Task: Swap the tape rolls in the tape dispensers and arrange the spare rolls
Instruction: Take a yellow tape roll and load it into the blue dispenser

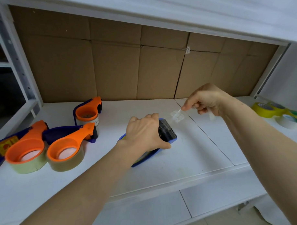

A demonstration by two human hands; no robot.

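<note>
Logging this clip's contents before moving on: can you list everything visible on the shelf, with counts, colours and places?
orange-and-blue tape dispensers: three, orange and dark blue, rolls loaded, left part of shelf
blue tape dispenser: one, blue with black toothed cutter, shelf centre
clear tape scrap: one, transparent, crumpled, just right of the cutter
spare rolls: several, yellow, green, white, far right
cardboard: brown, lining the back
shelf: white
left hand: grips the blue tape dispenser
right hand: pinches the clear tape scrap
</note>
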